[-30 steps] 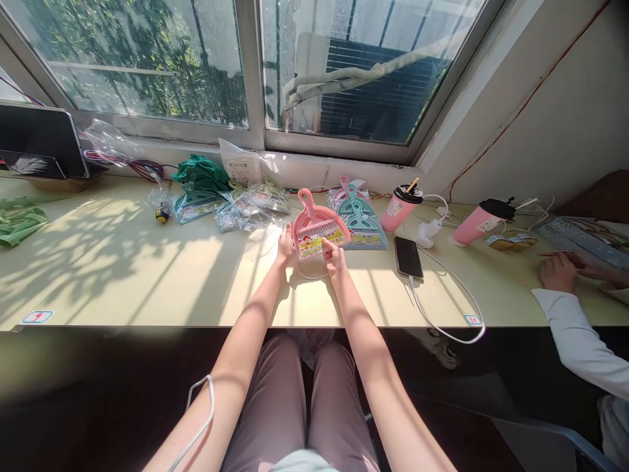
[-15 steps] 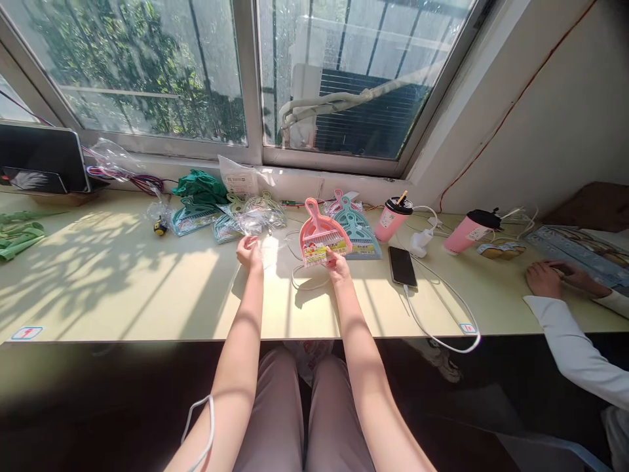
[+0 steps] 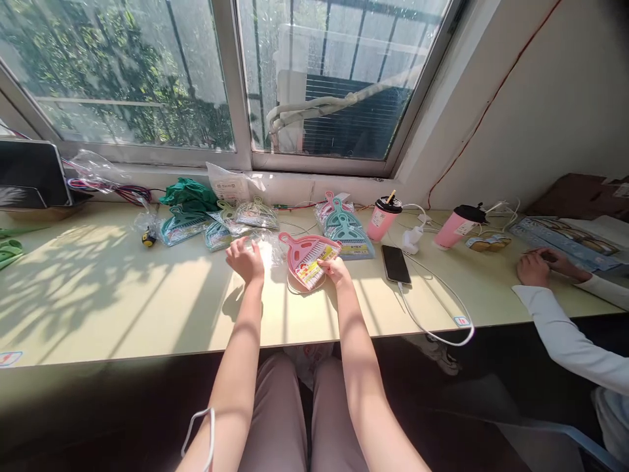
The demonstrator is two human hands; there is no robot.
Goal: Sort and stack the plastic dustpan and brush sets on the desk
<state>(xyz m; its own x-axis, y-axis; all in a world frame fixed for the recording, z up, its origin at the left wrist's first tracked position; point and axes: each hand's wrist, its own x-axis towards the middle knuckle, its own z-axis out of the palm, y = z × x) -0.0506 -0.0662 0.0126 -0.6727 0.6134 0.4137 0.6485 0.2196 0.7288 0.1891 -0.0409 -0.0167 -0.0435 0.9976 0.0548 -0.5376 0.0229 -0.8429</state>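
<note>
- Moved since one second ago: left hand (image 3: 246,261) has left the pink dustpan (image 3: 298,251) and now sits well left of the phone (image 3: 396,264); dustpan swung from handle-up to handle tilted up-left.
- Window (image 3: 230,78), metal-framed, behind the phone; white wall (image 3: 491,151) behind it to the right.
- Long pale-yellow table (image 3: 122,288) under the phone, reaching far out both sides, sunlit, with leaf and bar shadows. Near edge passes in front of the phone. Widest room for moving: shadowed stretch far left of phone. Narrower strip in front of phone, crossed by a white cable (image 3: 472,328) that droops past the edge.
- Co-worker's white sleeve (image 3: 555,321) far right of phone, hands close together above the tabletop.
- Wrapped teal dustpan sets (image 3: 348,236) behind-left of phone; more wrapped sets (image 3: 184,224) much farther left, crowding the window side.
- Pink cups: one (image 3: 381,223) just behind phone, one (image 3: 455,229) behind-right.
- Pink dustpan with brush, left of phone. Right hand (image 3: 337,270) between them, pinching its labelled lower right edge. Touching table? Cannot tell.
- Left hand: fingers spread, apart from right; contact with nearby plastic cannot be told.
</note>
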